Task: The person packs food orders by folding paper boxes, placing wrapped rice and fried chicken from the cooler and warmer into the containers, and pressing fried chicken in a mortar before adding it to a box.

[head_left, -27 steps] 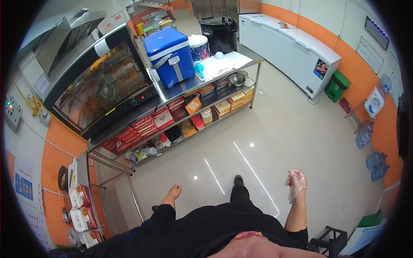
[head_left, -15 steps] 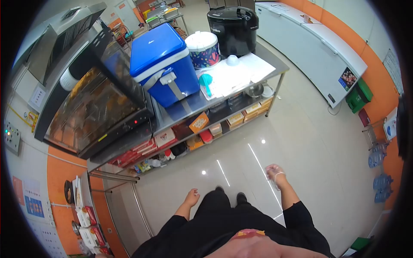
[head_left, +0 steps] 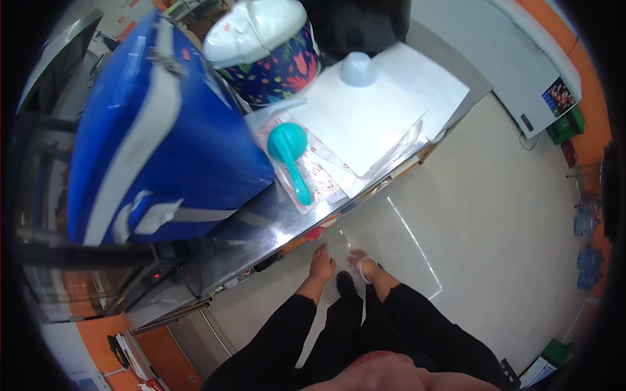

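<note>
My left hand (head_left: pixel 321 264) is low in front of the steel table (head_left: pixel 257 225), holding nothing, its fingers pointing toward the table's edge. Beside it, my right hand (head_left: pixel 362 266) seems to wear a thin clear glove, loose at the wrist; its fingers are slightly apart and hold nothing. Neither hand touches anything. On the tabletop above them lie a turquoise scoop (head_left: pixel 287 144) on a printed plastic packet (head_left: pixel 321 171) and a stack of white paper sheets (head_left: pixel 381 120). A small pale cup (head_left: pixel 358 70) stands upside down on the paper.
A blue cooler box (head_left: pixel 202 143) fills the table's left side. Behind the scoop is a floral tub with a white lid (head_left: pixel 267 72), next to a black cooker (head_left: pixel 365 23). A white chest freezer (head_left: pixel 502 65) and blue water bottles (head_left: pixel 589 267) stand right.
I have stepped up to the table, so the cooler and scoop appear much nearer. My hands have come closer together in front of me.
</note>
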Demonstrator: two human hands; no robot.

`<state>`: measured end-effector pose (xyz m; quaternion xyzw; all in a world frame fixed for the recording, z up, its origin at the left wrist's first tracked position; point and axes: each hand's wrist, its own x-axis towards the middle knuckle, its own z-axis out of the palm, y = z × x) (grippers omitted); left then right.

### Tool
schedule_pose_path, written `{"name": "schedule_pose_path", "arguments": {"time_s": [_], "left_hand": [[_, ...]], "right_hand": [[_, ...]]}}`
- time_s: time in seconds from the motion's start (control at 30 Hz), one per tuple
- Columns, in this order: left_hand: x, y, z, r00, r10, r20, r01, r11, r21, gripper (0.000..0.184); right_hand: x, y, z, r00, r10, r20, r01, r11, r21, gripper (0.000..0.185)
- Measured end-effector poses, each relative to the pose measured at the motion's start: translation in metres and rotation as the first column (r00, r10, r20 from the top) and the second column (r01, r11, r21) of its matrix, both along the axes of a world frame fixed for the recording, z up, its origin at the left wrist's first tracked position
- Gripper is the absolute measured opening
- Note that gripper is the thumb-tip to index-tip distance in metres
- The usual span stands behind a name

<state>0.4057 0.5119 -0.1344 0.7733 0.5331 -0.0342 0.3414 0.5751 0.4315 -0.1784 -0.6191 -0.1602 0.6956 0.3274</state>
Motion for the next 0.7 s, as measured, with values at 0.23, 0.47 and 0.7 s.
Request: {"name": "schedule_pose_path", "arguments": {"time_s": [0.23,0.47,0.7], "left_hand": [[0.047,0.067,-0.075,0.994,0.105,0.039,-0.105,0.994,-0.019,0.062],[0.044,0.062,-0.123,0.949,0.106,0.297,-0.171,0.964,0.203,0.043],[0.041,0.052,-0.153,0.959,0.155,0.236,-0.226,0.923,0.312,0.038]], "right_hand": [[-0.021,0.131,-0.116,0.981,-0.195,-0.019,0.196,0.979,0.052,0.039],[-0.014,0.147,-0.123,0.869,-0.422,-0.258,0.422,0.905,-0.059,0.026],[0.001,0.097,-0.139,0.925,-0.349,-0.152,0.347,0.937,-0.041,0.018]]}}
